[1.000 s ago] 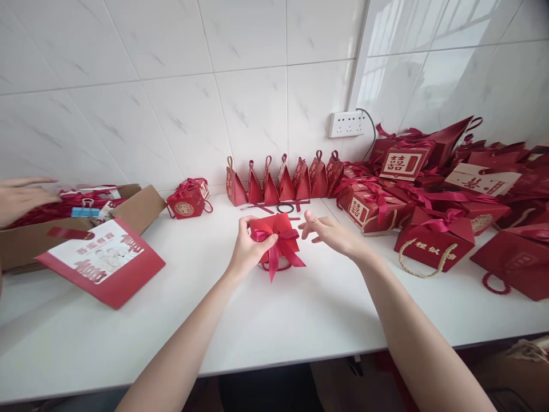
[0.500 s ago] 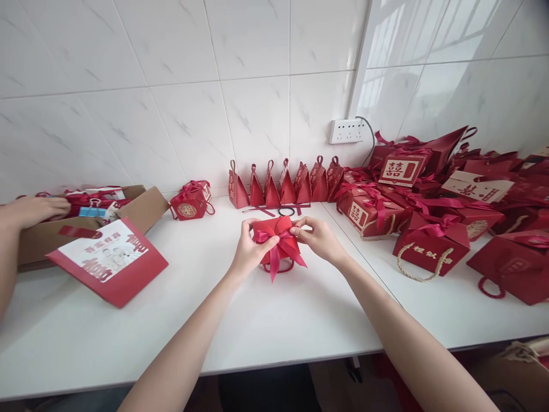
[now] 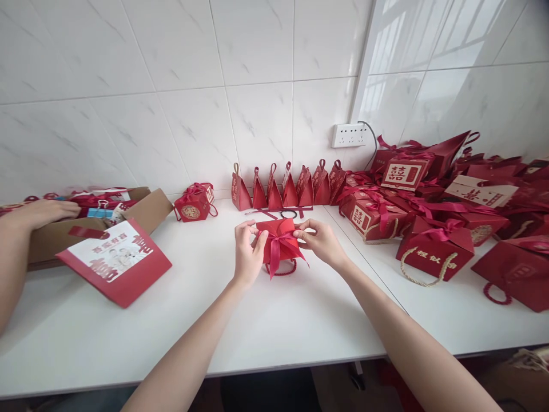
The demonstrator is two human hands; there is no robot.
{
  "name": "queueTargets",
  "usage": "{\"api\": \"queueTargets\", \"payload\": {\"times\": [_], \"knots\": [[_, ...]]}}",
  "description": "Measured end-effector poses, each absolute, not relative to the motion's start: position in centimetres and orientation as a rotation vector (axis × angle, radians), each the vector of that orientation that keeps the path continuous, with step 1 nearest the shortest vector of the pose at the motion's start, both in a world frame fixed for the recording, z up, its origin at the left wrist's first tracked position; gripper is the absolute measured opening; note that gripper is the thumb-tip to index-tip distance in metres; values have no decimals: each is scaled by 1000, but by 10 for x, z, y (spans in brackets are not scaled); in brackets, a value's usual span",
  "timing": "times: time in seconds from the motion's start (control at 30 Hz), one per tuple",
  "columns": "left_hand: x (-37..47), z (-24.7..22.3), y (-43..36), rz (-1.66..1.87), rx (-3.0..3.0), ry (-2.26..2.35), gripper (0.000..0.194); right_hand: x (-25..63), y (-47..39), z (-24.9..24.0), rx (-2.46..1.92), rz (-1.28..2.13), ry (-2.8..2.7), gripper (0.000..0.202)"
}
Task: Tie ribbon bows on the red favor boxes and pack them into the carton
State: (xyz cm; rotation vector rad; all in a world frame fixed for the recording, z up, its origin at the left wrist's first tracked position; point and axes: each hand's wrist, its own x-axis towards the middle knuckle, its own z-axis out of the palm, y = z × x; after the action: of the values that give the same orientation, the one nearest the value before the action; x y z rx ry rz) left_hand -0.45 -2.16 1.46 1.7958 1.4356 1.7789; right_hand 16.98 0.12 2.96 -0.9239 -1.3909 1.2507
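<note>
A small red gift box (image 3: 278, 233) sits on the table in front of me, tied on top with a crimson ribbon bow (image 3: 277, 247) whose tails hang down its front. A twisted red cord handle (image 3: 286, 269) shows below it. My left hand (image 3: 249, 252) is closed at the box's left side, thumb against its edge by the bow. From the right, my right hand (image 3: 318, 241) pinches the bow's right side between thumb and fingers; the fingertips partly cover the ribbon there.
Several triangular red boxes (image 3: 281, 189) line the wall, near a black ring (image 3: 288, 214). Finished red boxes (image 3: 437, 240) are piled right. At left, another person's hand (image 3: 51, 212) reaches into a cardboard box (image 3: 150, 209), behind a red-and-white bag (image 3: 118, 257). A power strip (image 3: 349, 135) hangs on the wall.
My left thumb has drawn back from the bow's knot to the box's left edge. My right hand stays at the bow's right side. The whole view has shifted slightly.
</note>
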Motion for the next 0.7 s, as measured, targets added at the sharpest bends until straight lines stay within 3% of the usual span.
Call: {"api": "queueTargets", "payload": {"times": [0.47,0.7], "knots": [[-2,11,-15,1828,1754,1475,19,170,1,32,-1020,1223,-1343,48],[-1,14,-15,1806,1622,1440,22,170,-1,27,-1013,1083,-1605,41]]}}
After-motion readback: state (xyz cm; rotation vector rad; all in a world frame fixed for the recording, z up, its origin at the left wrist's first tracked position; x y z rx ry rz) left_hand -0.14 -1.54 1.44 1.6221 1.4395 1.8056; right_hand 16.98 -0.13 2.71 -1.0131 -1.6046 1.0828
